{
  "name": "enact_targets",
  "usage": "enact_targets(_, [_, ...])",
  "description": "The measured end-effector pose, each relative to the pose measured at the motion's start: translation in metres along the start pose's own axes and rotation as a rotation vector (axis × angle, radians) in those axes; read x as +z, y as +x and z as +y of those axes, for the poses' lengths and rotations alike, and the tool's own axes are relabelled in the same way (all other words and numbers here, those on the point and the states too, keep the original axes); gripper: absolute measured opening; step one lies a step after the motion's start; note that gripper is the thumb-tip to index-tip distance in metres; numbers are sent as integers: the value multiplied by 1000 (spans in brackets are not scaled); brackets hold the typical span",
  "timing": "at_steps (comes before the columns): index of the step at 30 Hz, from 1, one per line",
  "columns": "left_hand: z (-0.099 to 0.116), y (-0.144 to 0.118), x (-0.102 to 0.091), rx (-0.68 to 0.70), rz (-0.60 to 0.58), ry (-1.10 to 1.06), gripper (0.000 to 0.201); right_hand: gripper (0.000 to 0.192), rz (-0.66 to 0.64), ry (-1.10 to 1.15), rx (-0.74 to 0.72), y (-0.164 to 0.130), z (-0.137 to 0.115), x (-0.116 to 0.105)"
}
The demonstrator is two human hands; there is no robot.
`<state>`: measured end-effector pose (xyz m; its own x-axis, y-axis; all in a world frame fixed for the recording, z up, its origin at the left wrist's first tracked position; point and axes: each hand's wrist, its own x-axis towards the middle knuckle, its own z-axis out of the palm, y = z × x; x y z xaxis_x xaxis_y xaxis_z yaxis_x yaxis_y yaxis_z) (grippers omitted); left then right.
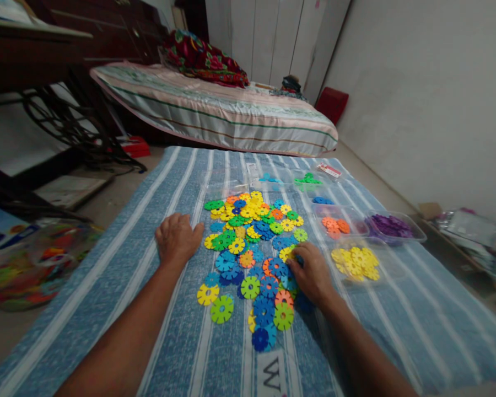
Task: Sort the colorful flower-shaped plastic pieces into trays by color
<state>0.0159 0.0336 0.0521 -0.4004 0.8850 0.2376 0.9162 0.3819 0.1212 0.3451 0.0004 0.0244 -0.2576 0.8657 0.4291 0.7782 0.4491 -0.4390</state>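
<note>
A pile of flat plastic snowflake discs in yellow, green, blue and orange lies on a blue striped cloth. My left hand rests knuckles-up on the cloth at the pile's left edge, fingers curled, with nothing visible in it. My right hand lies on the pile's right side, fingers bent over blue and yellow discs; whether it grips one is hidden. Clear trays at the right hold sorted discs: yellow, orange, purple, green.
A bed with a striped mattress stands beyond the cloth. A clear bag of coloured pieces lies on the floor at the left. A dark table frame is at the far left, a white wall at the right.
</note>
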Motion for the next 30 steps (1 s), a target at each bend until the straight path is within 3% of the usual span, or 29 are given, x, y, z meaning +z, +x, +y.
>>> enact_targets(12, [-1,1,2,-4,3,24,45,17,-75,-88,26,7,-4,4])
enact_targets(17, [-1,0,2,3,-13,26,46,20,-31,-140,-31,6,-3,9])
enact_targets(22, [0,0,1,-6,-12,31,46,15,-34,-48,11,8,-5,8])
enact_targets(26, [1,0,0,-5,-12,24,45,5,32,114,48,10,-12,2])
enact_targets(30, [1,0,0,-21,-12,13,44,12,175,166,20,10,-13,-21])
